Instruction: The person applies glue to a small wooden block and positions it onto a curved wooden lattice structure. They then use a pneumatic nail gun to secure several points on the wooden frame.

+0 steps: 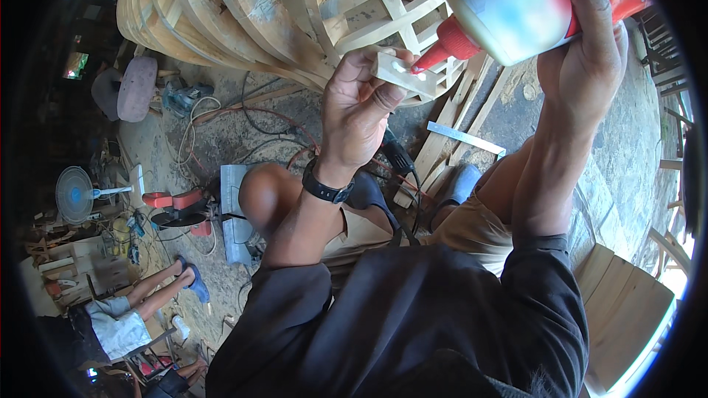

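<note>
Between the thumb and fingers of my left hand (358, 107) is a small flat wood block (407, 76), its pale face turned up. My right hand (590, 51) grips a large glue bottle (509, 11), white with a red label, tipped so its red nozzle (450, 46) points down to the left. The nozzle's tip meets the block, or hovers just over it, beside a white streak of glue (399, 67). Behind both hands rises a curved wooden frame (251, 7) with ribs and crossed slats.
Wood strips (446, 133) and a metal square (466, 138) lie on the floor ahead. A power tool (398, 155) and several cords lie near my feet. To the left stand a red-and-black saw (177, 208) and a fan (75, 194); another person's legs (162, 291) show at lower left.
</note>
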Tool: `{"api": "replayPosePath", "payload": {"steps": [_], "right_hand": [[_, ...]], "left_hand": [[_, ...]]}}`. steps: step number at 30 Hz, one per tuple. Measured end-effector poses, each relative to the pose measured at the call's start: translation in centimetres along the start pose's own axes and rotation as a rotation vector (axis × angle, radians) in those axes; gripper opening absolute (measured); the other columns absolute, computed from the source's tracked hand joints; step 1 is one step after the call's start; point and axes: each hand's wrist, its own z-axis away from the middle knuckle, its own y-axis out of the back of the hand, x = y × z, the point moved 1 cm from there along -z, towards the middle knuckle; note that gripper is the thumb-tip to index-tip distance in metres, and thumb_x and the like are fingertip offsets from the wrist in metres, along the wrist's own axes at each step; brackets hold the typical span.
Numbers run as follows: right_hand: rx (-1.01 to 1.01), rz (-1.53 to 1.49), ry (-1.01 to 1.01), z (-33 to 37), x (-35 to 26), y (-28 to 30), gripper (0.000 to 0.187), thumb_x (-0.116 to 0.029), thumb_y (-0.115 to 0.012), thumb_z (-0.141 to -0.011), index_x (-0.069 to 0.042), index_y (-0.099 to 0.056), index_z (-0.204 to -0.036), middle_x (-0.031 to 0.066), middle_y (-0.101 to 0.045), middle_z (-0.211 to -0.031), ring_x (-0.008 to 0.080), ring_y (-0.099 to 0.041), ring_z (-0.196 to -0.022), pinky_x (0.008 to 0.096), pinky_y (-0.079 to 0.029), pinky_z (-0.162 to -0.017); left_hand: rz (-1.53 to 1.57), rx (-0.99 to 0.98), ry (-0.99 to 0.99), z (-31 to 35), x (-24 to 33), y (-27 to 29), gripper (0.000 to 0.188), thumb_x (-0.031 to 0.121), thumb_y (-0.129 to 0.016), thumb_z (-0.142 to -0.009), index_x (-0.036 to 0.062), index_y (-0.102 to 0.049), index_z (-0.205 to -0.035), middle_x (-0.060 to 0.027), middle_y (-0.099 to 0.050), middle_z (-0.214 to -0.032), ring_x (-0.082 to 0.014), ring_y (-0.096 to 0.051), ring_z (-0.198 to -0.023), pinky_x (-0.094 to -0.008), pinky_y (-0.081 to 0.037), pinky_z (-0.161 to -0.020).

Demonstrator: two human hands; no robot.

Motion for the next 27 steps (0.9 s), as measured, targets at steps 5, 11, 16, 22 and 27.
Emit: {"api": "replayPosePath", "payload": {"steps": [5, 11, 16, 22, 27], "right_hand": [[-0.001, 0.07, 0.112, 0.1, 0.9, -0.3, 0.032, -0.026, -0.065, -0.1, 0.0, -0.06, -0.118, 0.0075, -0.07, -0.098, 0.0136, -0.068, -0.079, 0.0275, -0.054, -0.073], [0.044, -0.033, 0.052, -0.1, 0.4, -0.5, 0.03, -0.027, -0.061, -0.103, -0.002, -0.06, -0.119, 0.0063, -0.069, -0.099, 0.013, -0.068, -0.082, 0.0267, -0.054, -0.075], [0.043, -0.129, 0.127, -0.6, 2.0, 0.5, 0.029, -0.029, -0.058, -0.105, -0.003, -0.059, -0.12, 0.0052, -0.069, -0.101, 0.0132, -0.067, -0.088, 0.0283, -0.054, -0.08], [0.044, -0.21, 0.077, -1.5, 2.6, 3.4, 0.03, -0.018, -0.054, -0.105, 0.003, -0.06, -0.126, 0.0143, -0.071, -0.115, 0.0217, -0.071, -0.105, 0.0362, -0.054, -0.098], [0.044, -0.142, 0.097, -1.0, 2.6, 2.3, 0.032, -0.018, -0.054, -0.105, 0.004, -0.058, -0.128, 0.0149, -0.071, -0.117, 0.0221, -0.07, -0.106, 0.0365, -0.054, -0.099]], "left_hand": [[-0.072, 0.01, 0.005, 0.1, 0.1, -0.4, 0.041, 0.005, -0.072, -0.095, 0.0031, -0.054, -0.132, -0.0134, -0.065, -0.13, -0.0208, -0.065, -0.119, -0.0368, -0.061, -0.095], [-0.014, 0.013, 0.006, -0.3, 0.3, -0.1, 0.038, 0.006, -0.07, -0.096, 0.0037, -0.055, -0.131, -0.0124, -0.065, -0.13, -0.0213, -0.064, -0.121, -0.0363, -0.053, -0.107], [0.347, 0.203, 0.156, 0.2, 0.8, -0.5, 0.028, 0.004, -0.061, -0.102, 0.0019, -0.057, -0.129, -0.0098, -0.064, -0.131, -0.0167, -0.063, -0.123, -0.0317, -0.051, -0.112], [0.793, 0.283, 0.298, 0.0, 0.8, -1.1, 0.032, 0.009, -0.061, -0.103, -0.002, -0.058, -0.133, -0.0157, -0.06, -0.133, -0.0245, -0.055, -0.131, -0.0297, -0.054, -0.111], [0.924, 0.243, 0.295, 0.0, 0.9, -1.3, 0.028, 0.007, -0.06, -0.103, -0.0023, -0.06, -0.128, -0.0163, -0.06, -0.132, -0.0236, -0.055, -0.13, -0.029, -0.055, -0.11]]}}
